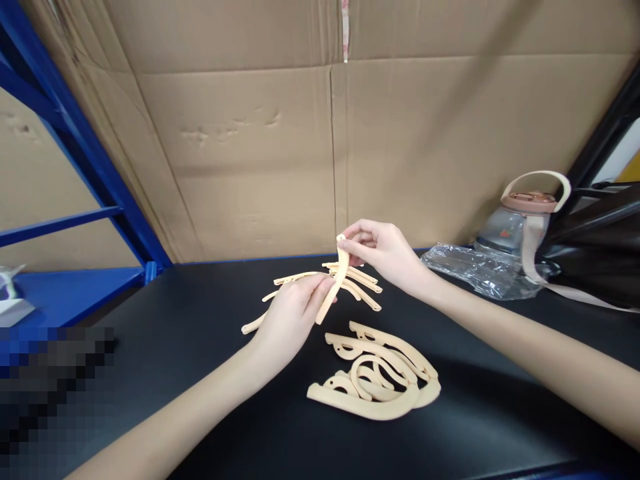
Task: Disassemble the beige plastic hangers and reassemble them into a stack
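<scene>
No text, brand or number can be read. The pale strip [345,33] on the cardboard [240,153] bears reddish marks, too small to make out. The clear bottle [500,228] carries a small orange mark on its side, also too blurred to read.

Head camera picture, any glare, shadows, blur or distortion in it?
In the head view, glare glints off the crumpled clear plastic wrap; a diagonal shadow crosses the brown cardboard wall at upper right; the head view's lower left is pixelated; the cream curved plastic-looking strip in both hands looks fairly sharp there.
</scene>
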A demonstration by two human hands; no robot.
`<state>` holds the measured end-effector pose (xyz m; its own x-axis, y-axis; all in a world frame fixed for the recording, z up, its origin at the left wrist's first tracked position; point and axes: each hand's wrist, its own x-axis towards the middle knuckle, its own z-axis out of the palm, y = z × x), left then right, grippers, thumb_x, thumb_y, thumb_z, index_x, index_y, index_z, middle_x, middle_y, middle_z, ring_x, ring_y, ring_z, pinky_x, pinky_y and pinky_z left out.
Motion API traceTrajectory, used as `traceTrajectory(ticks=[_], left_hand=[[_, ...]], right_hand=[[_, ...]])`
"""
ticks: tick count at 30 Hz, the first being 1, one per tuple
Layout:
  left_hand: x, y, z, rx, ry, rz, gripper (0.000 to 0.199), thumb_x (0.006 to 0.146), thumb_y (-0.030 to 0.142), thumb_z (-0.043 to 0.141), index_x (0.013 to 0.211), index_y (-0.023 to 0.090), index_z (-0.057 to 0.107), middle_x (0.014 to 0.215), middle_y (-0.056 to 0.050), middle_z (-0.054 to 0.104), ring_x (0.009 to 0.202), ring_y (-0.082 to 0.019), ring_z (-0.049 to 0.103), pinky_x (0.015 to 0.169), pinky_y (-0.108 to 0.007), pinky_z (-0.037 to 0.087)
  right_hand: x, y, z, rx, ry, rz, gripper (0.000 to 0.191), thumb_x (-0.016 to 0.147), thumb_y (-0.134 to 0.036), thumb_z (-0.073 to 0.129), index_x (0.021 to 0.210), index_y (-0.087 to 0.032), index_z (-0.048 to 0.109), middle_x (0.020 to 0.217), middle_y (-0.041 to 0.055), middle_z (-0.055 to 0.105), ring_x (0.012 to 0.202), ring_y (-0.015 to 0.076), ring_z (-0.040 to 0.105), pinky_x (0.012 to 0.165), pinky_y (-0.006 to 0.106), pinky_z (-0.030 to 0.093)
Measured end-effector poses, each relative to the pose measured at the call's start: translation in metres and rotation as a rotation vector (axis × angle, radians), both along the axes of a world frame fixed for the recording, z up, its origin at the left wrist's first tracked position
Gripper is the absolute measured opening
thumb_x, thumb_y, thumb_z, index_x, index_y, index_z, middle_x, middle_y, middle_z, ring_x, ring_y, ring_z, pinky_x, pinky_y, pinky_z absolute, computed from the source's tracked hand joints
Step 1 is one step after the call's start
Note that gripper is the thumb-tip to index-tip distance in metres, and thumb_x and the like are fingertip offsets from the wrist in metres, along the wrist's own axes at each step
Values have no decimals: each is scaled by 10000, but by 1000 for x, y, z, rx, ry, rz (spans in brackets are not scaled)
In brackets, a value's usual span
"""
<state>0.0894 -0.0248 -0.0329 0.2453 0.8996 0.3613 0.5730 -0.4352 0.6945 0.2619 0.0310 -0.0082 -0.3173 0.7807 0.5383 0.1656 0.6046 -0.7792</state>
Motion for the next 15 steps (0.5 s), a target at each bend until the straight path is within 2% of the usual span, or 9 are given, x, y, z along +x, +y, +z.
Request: traceTrajectory(ticks=[4,7,10,12,15], left_hand=[[-15,12,0,60,-60,165,275,912,391,427,785,212,591,671,-2,649,616,-173,607,589,-242,400],[-28,25,2,137,-160,293,232,922,401,402,862,215,526,671,8,658,540,-152,624,541,-234,427],[-34,36,8,68,-325,277,162,921,369,397,898,215,444,660,9,667,433,-133,595,442,-220,435],[-35,40,11,-11,-484,234,113,915,325,400,883,217,402,629,15,659,432,-137,601,416,-219,455],[-32,42,13,-66,-663,155,86,908,278,392,848,217,384,604,18,639,496,-143,623,440,-232,496]], right_hand=[[4,13,-3,-144,68,-27,116,809,-254,587,789,-160,523,663,7,624,615,133,632,556,272,571],[10,24,-2,-252,145,-41,121,759,-118,519,742,-184,419,677,-6,588,625,137,625,478,255,560],[15,28,-1,-239,142,65,218,663,-37,545,763,-187,422,733,-16,557,701,131,617,528,237,566],[15,25,-1,-261,43,171,279,612,-12,597,806,-176,482,824,6,564,800,137,607,592,219,565],[13,17,-1,-354,-178,292,331,670,-128,694,969,-176,559,1026,60,574,894,150,584,595,191,551]])
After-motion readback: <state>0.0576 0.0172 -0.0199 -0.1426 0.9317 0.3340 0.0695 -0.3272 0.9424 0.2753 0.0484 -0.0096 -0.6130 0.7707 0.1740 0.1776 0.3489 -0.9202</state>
